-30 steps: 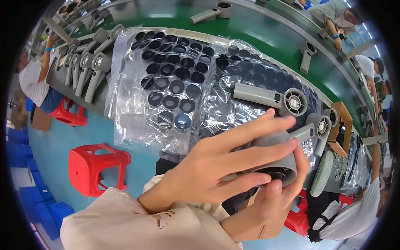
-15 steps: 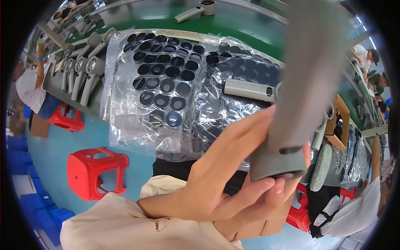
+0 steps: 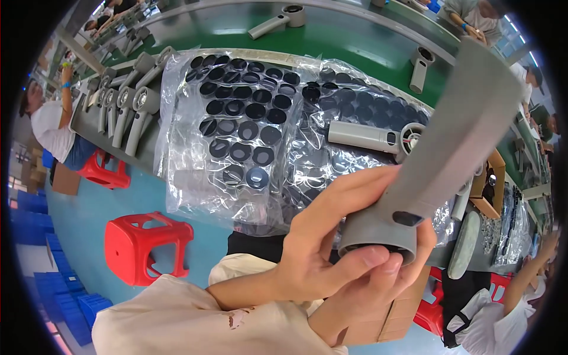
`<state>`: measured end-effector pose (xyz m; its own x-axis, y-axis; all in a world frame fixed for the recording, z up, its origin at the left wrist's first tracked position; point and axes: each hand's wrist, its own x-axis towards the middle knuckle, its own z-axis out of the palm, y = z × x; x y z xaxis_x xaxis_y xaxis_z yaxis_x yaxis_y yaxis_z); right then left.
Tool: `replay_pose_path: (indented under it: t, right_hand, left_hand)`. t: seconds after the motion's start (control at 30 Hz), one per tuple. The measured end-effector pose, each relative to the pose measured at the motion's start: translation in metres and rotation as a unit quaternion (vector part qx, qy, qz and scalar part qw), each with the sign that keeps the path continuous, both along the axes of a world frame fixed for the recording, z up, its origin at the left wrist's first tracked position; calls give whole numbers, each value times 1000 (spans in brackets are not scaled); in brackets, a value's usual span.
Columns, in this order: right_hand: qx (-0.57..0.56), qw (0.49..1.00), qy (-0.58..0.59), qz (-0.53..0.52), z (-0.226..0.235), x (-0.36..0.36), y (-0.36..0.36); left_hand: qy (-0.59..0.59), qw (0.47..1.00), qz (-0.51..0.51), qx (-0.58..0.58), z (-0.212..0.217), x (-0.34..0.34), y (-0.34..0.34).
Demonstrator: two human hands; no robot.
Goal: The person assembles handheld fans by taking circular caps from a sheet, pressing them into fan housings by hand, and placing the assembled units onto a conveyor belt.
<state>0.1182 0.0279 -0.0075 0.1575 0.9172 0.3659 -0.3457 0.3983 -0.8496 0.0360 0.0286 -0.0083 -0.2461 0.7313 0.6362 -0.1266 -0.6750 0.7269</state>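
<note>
Head view: I see the left hand curled round the head of the grey fan, the right hand gripping its other side, handle slanting up rightward. The sleeve's brown print is illegible.

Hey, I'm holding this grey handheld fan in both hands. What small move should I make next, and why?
I'd probably press lightly and evenly with the thumbs of your left hand and right hand. Both thumbs sit at the open rim of the grey handheld fan's round head, and your other fingers brace its outside. The inside is mostly hidden, so that's only a judgement.
</note>
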Motion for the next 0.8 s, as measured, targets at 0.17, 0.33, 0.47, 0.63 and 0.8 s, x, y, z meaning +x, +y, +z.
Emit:
replay_pose_path:
  t: [0.17, 0.33, 0.47, 0.63, 0.8]
  right_hand:
    - [-66, 994, -89, -13, -6, -3, 8]
    - [-41, 996, -73, -13, 6, -2, 2]
    - [-59, 994, -79, -57, 9, 3, 2]
    - [-14, 995, -76, -65, 3, 10, 3]
    - [11, 998, -39, -53, 5, -10, 2]
  left_hand:
    - [-122, 981, -20, -146, -13, 8, -4]
    - [-251, 944, -130, -171, -1, 3, -2]
    - [-212, 949, -132, -190, 10, -4, -3]
    - [-172, 958, -156, -168, 9, -3, 0]
    - [-176, 966, -170, -86, -12, 5, 6]
